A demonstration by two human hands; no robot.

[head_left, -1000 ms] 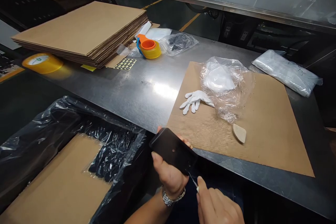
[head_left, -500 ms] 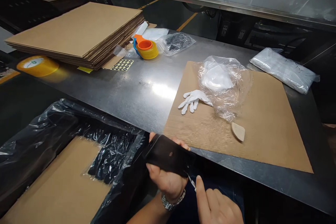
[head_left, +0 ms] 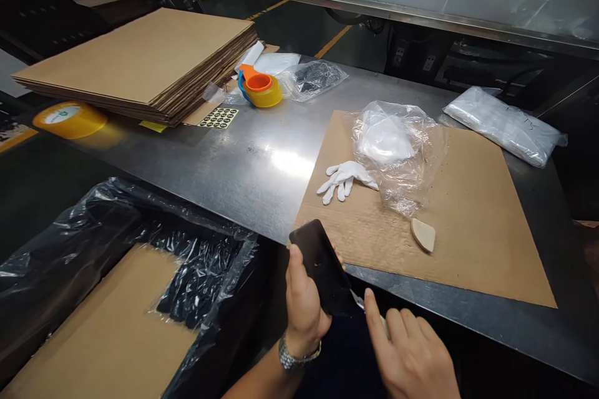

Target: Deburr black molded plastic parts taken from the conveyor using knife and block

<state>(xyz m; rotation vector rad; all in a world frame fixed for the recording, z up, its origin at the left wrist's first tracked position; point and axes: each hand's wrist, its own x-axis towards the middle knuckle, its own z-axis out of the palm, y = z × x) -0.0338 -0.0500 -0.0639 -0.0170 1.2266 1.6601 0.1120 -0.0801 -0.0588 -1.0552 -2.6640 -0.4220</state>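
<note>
A dark, flat, rounded rectangular piece (head_left: 321, 268) is gripped in my left hand (head_left: 302, 299), thumb along its near side and fingertips showing at the far edge. A metal watch circles that wrist. My right hand (head_left: 412, 349) is closed around a small knife (head_left: 359, 301), its index finger stretched along the tool. The blade tip meets the lower right edge of the dark piece. Most of the knife's handle is hidden by my fingers. On the cardboard sheet (head_left: 477, 218) beyond lie a white glove (head_left: 347, 179) and a small beige wedge-shaped block (head_left: 423, 235).
A crumpled clear bag (head_left: 397, 143) lies on the cardboard, with a wrapped white pack (head_left: 505, 124) behind it. Flat cardboard (head_left: 150, 56) is stacked at the back left, near tape rolls (head_left: 264, 90). A box lined with black plastic (head_left: 116, 199) stands at the left.
My left hand has turned the dark piece to a steeper slant and moved it slightly right. My right hand has shifted right and a little up with the knife, which stays at the piece's edge.
</note>
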